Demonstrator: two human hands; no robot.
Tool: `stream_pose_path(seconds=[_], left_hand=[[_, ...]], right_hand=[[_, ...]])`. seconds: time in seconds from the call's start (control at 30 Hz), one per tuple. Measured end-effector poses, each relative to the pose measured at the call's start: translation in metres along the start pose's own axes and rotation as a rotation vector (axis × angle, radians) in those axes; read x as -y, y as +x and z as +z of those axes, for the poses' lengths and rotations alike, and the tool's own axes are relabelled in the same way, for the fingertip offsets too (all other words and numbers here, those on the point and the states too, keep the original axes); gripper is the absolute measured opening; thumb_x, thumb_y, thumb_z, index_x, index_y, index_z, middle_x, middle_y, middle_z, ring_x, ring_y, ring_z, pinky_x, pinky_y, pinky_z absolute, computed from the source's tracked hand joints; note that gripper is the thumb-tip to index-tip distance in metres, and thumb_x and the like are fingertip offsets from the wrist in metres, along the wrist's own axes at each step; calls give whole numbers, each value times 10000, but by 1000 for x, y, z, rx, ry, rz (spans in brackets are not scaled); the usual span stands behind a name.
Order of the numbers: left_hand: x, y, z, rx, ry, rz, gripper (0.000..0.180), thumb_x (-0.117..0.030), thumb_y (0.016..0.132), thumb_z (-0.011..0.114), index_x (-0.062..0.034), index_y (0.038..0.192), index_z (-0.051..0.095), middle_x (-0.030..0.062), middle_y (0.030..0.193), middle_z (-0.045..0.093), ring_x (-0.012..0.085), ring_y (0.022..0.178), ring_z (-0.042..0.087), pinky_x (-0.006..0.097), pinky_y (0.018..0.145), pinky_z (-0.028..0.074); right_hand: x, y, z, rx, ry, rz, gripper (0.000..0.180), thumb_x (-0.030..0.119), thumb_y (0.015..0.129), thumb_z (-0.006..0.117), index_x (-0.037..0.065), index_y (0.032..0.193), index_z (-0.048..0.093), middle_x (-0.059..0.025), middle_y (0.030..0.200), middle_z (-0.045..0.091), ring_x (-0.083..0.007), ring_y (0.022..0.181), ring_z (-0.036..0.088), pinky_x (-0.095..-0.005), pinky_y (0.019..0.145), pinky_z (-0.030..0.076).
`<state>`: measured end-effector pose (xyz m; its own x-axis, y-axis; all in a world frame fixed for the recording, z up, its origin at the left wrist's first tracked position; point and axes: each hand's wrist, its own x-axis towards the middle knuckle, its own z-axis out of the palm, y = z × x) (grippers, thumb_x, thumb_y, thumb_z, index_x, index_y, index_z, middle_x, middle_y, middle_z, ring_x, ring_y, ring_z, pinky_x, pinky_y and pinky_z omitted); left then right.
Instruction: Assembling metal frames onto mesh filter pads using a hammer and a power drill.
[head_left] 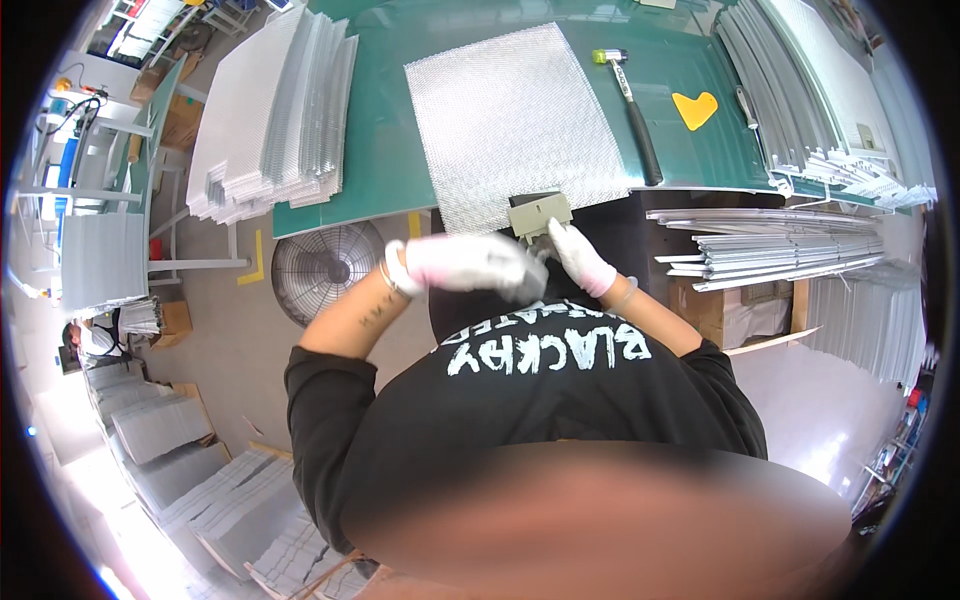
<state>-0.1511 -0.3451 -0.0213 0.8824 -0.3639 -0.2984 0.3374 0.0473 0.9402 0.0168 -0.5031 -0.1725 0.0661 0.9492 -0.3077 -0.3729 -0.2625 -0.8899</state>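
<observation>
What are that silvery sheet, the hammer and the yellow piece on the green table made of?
Silvery sheet: probably metal mesh, judging by its bright sheen and fine, regular texture.
Hammer: dull black handle end, perhaps rubber or plastic; the pale shaft could be metal.
Yellow piece: likely plastic, looking smooth and evenly coloured.

I see a black top (520,415) with loose sleeves (325,395) and large, rough-edged white lettering (550,352) across its front. From here, I make out white gloves (445,262) on both hands, a pale band (397,268) by the left glove, a thinner one (628,291) by the right, and dark markings (378,311) along the left forearm (345,328).
</observation>
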Motion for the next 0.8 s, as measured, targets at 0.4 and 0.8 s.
stream_pose_path(seconds=[0.4, 0.8], left_hand=[[3, 124, -10, -679, 1528, 156, 655, -448, 887, 582, -207, 1471, 411, 179, 1457, 435, 389, 1369, 373, 620, 1133, 205], [5, 126, -9, -718, 1459, 99, 609, -444, 873, 608, -207, 1421, 485, 154, 1460, 440, 358, 1373, 373, 592, 1145, 189]], right_hand=[[-21, -39, -7, -859, 156, -468, 343, 274, 1041, 429, -8, 1055, 624, -55, 917, 644, -123, 823, 609, -279, 726, 498], [21, -54, -9, -719, 222, -281, 164, 171, 975, 589, 14, 997, 632, -15, 897, 635, -78, 792, 574, -253, 707, 479]])
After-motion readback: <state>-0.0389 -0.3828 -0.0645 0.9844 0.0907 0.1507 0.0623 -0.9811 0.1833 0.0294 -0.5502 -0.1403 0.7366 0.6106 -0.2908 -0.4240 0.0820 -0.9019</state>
